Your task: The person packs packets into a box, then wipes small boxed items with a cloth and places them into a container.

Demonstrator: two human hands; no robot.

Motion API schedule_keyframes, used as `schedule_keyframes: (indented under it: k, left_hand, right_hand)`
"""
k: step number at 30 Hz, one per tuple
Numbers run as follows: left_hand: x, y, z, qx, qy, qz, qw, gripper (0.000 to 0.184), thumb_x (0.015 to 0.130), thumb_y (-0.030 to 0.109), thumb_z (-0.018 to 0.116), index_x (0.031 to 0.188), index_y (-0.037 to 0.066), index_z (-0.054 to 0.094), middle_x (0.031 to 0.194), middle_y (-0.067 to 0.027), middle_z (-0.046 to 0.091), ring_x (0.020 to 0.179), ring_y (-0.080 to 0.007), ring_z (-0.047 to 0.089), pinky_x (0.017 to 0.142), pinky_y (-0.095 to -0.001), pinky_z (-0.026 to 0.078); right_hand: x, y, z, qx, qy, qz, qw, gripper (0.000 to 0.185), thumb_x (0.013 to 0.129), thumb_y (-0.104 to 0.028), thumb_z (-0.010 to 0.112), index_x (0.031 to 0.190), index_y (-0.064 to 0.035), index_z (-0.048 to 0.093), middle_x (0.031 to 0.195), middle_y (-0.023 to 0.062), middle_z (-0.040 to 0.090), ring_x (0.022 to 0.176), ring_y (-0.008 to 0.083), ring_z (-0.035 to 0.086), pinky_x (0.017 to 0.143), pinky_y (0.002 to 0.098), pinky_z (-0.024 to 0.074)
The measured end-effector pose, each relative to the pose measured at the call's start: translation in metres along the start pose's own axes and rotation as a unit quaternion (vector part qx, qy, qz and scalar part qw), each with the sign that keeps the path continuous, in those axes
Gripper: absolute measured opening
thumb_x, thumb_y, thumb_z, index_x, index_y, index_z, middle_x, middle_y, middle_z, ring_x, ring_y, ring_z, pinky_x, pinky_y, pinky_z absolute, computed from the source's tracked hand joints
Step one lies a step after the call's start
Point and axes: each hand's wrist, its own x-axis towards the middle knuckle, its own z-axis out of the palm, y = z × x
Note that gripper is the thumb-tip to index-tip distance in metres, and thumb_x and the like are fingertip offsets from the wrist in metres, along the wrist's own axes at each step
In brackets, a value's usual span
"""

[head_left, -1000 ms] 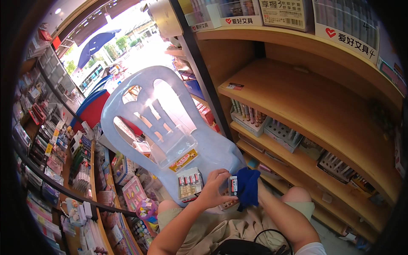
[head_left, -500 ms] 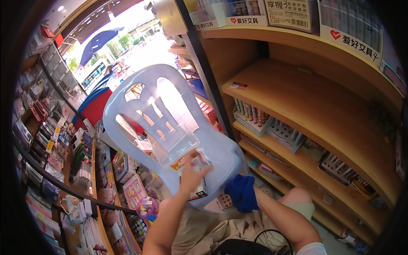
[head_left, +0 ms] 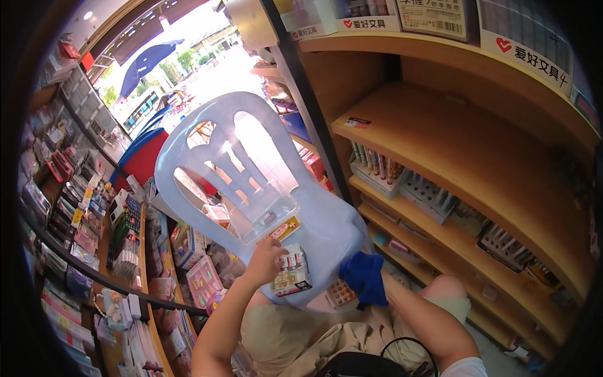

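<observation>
A light blue plastic chair (head_left: 326, 220) stands in front of me. On its seat lie a clear plastic box (head_left: 251, 220), with one small item (head_left: 269, 217) inside, and an open carton (head_left: 295, 284) of small packs. My left hand (head_left: 269, 257) is at the carton's left edge, its fingers apart and nothing seen in them. A blue cloth (head_left: 364, 279) covers my right hand, whose fingers are hidden. Beside the cloth, at the seat's front edge, is a tray of round brown items (head_left: 340, 293).
Wooden shelves (head_left: 440, 157) with pen boxes rise at the right. Racks of stationery (head_left: 81, 207) line the left side. A dark bag (head_left: 355, 364) lies on my lap. Beyond the chair is a bright doorway with a blue umbrella (head_left: 147, 63).
My left hand has moved left from beside the cloth, past the clear box, to the carton, and let go of the small pack. One small item now lies in the clear box.
</observation>
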Motion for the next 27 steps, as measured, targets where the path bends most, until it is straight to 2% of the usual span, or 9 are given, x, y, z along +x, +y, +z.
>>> schedule_keyframes:
  k: [1,4,7,10,13,16,19,22,27]
  left_hand:
    - [-0.004,-0.002,0.005,0.050,-0.061,-0.012,0.997,0.031,0.069,0.014,0.072,0.100,0.015,0.065,0.109,-0.0134,0.049,0.108,-0.0328,0.045,0.091,-0.0410,0.039]
    - [-0.009,-0.004,0.005,0.106,-0.181,-0.132,0.969,0.038,0.070,0.024,0.071,0.106,0.014,0.064,0.117,-0.0141,0.044,0.115,-0.0325,0.040,0.094,-0.0442,0.038]
    - [-0.007,-0.011,-0.002,0.121,-0.185,-0.171,0.960,0.043,0.067,0.029,0.073,0.107,0.016,0.063,0.117,-0.0168,0.044,0.119,-0.0354,0.037,0.093,-0.0445,0.040]
    - [-0.001,-0.016,-0.002,0.144,-0.229,-0.177,0.946,0.051,0.067,0.033,0.074,0.112,0.012,0.062,0.129,-0.0189,0.036,0.124,-0.0340,0.034,0.096,-0.0462,0.039]
    - [0.005,-0.031,0.007,0.174,-0.251,-0.157,0.939,0.057,0.063,0.034,0.075,0.110,0.004,0.061,0.127,-0.0222,0.040,0.121,-0.0377,0.037,0.095,-0.0443,0.041]
    - [0.009,-0.055,0.022,0.137,-0.294,-0.134,0.936,0.058,0.060,0.033,0.076,0.103,-0.003,0.060,0.117,-0.0243,0.047,0.113,-0.0388,0.045,0.093,-0.0401,0.044]
    - [0.009,-0.058,0.015,0.022,-0.292,-0.168,0.941,0.057,0.058,0.033,0.077,0.098,-0.004,0.060,0.109,-0.0245,0.052,0.107,-0.0377,0.049,0.091,-0.0368,0.044]
    - [0.005,-0.055,0.012,0.014,-0.272,-0.165,0.948,0.059,0.056,0.034,0.078,0.098,-0.004,0.060,0.109,-0.0240,0.051,0.105,-0.0351,0.050,0.091,-0.0359,0.044]
    - [-0.002,-0.064,0.020,-0.020,-0.226,-0.160,0.961,0.063,0.056,0.036,0.078,0.101,-0.004,0.060,0.111,-0.0230,0.052,0.108,-0.0346,0.049,0.094,-0.0362,0.042]
  right_hand:
    - [0.001,0.004,0.004,0.006,0.007,-0.012,1.000,0.032,0.052,-0.008,0.070,0.081,-0.0051,0.059,0.074,0.0120,0.057,0.068,0.0292,0.057,0.057,0.0328,0.0446]
    - [0.000,-0.008,-0.002,-0.041,0.061,-0.088,0.993,0.027,0.052,-0.007,0.068,0.077,-0.0058,0.059,0.072,0.0125,0.057,0.066,0.0303,0.056,0.056,0.0338,0.0439]
    - [0.001,-0.024,-0.013,-0.129,0.025,-0.045,0.990,0.026,0.051,-0.008,0.067,0.076,-0.0072,0.059,0.072,0.0131,0.057,0.066,0.0312,0.057,0.055,0.0351,0.0437]
    - [0.000,-0.018,-0.010,-0.119,0.031,-0.049,0.991,0.028,0.050,-0.009,0.066,0.078,-0.0084,0.060,0.073,0.0136,0.058,0.068,0.0320,0.058,0.056,0.0368,0.0445]
    - [0.001,-0.024,-0.013,-0.196,0.006,-0.037,0.980,0.029,0.050,-0.008,0.066,0.079,-0.0090,0.060,0.074,0.0130,0.058,0.070,0.0320,0.058,0.057,0.0374,0.0445]
    - [0.000,-0.022,-0.012,-0.167,-0.016,-0.014,0.986,0.030,0.050,-0.008,0.065,0.079,-0.0093,0.060,0.073,0.0120,0.057,0.071,0.0317,0.057,0.057,0.0371,0.0441]
    - [-0.005,-0.021,-0.012,-0.166,0.044,-0.056,0.984,0.028,0.051,-0.007,0.065,0.078,-0.0086,0.059,0.071,0.0109,0.055,0.068,0.0302,0.055,0.056,0.0357,0.0431]
    - [-0.007,-0.014,-0.006,-0.125,0.122,-0.111,0.978,0.025,0.050,-0.004,0.065,0.074,-0.0066,0.057,0.068,0.0100,0.053,0.064,0.0279,0.054,0.053,0.0336,0.0415]
    - [-0.009,-0.003,0.011,0.065,0.091,-0.004,0.994,0.022,0.049,0.001,0.063,0.069,-0.0047,0.054,0.067,0.0098,0.051,0.061,0.0257,0.052,0.050,0.0310,0.0391]
